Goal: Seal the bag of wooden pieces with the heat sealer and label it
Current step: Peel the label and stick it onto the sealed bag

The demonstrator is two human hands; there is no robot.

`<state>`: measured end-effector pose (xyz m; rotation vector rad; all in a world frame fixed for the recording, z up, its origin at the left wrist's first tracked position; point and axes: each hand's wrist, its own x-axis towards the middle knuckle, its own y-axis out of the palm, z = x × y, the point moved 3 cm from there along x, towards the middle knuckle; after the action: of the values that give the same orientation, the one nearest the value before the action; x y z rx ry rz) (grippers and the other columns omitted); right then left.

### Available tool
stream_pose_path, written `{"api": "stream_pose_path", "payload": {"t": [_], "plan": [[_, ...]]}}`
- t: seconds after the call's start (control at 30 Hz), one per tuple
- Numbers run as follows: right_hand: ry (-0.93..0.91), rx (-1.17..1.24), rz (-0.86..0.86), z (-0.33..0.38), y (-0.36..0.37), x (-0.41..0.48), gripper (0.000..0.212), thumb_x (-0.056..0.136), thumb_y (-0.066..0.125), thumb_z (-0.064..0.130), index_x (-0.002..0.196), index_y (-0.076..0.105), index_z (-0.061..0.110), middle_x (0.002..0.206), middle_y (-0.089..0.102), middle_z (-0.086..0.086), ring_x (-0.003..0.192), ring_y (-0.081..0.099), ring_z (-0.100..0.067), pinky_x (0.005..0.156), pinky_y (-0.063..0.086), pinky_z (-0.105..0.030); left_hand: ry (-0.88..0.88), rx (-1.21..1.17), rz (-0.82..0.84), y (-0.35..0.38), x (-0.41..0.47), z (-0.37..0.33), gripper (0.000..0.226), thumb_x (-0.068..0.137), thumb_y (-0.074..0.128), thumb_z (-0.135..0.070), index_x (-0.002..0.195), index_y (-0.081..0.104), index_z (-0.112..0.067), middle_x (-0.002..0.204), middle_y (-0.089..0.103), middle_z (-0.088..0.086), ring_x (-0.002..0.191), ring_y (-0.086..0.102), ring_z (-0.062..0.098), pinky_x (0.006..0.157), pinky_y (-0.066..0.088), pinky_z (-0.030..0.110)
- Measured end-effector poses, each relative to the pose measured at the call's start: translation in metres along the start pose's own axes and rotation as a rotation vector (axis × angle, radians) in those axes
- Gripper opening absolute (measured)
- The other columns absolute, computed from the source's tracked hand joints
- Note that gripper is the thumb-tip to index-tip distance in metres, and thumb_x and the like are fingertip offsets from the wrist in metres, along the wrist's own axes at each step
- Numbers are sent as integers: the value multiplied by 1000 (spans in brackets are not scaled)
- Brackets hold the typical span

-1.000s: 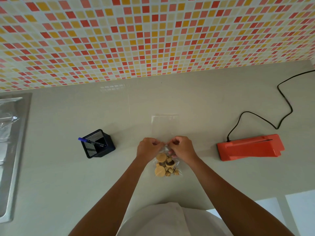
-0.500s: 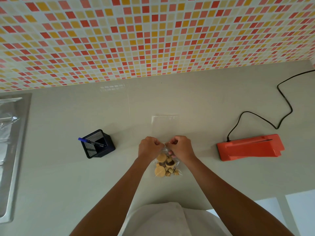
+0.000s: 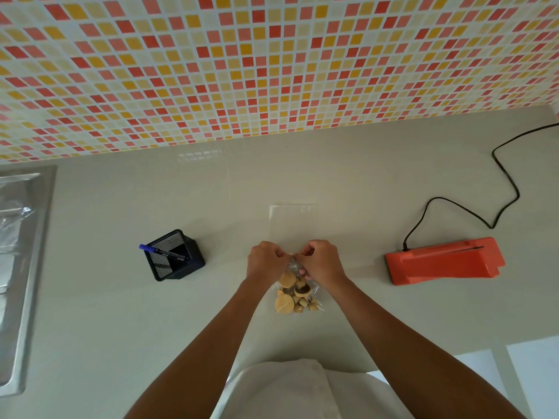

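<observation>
my left hand [image 3: 266, 263] and right hand [image 3: 321, 261] pinch the clear bag of wooden pieces [image 3: 295, 293] mid-counter, near its front edge.

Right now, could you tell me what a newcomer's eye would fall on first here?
Probably the red, orange and yellow mosaic wall across the top. Next, the orange heat sealer at right on the countertop, then the left hand and right hand pinching the clear bag of wooden pieces at centre.
</observation>
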<state>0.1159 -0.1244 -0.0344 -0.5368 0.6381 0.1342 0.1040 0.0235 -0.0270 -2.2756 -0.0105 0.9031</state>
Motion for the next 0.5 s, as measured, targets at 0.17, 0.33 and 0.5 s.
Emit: {"api": "stream_pose_path", "payload": {"t": [0.17, 0.33, 0.5], "plan": [[3, -26, 2, 0, 1, 0, 16, 82, 76, 13, 75, 64, 5, 61, 67, -11, 43, 62, -12, 43, 49, -23, 6, 6, 5, 0, 0, -1, 15, 76, 66, -21, 68, 73, -10, 70, 71, 8, 61, 64, 19, 55, 55, 29], [-3, -60, -9, 0, 2, 2, 16, 81, 76, 15, 74, 64, 7, 64, 69, -10, 47, 66, -15, 45, 54, -27, -1, -8, 4, 0, -1, -1, 14, 75, 66, -19, 69, 73, -8, 71, 72, 9, 54, 57, 13, 48, 47, 23], [-6, -80, -12, 0, 3, 2, 16, 78, 76, 17, 73, 65, 7, 61, 69, -7, 46, 68, -16, 51, 61, -39, -3, -23, 18, 0, -2, -2, 14, 74, 65, -19, 67, 72, -9, 67, 70, 6, 51, 56, 12, 47, 46, 21]]}}
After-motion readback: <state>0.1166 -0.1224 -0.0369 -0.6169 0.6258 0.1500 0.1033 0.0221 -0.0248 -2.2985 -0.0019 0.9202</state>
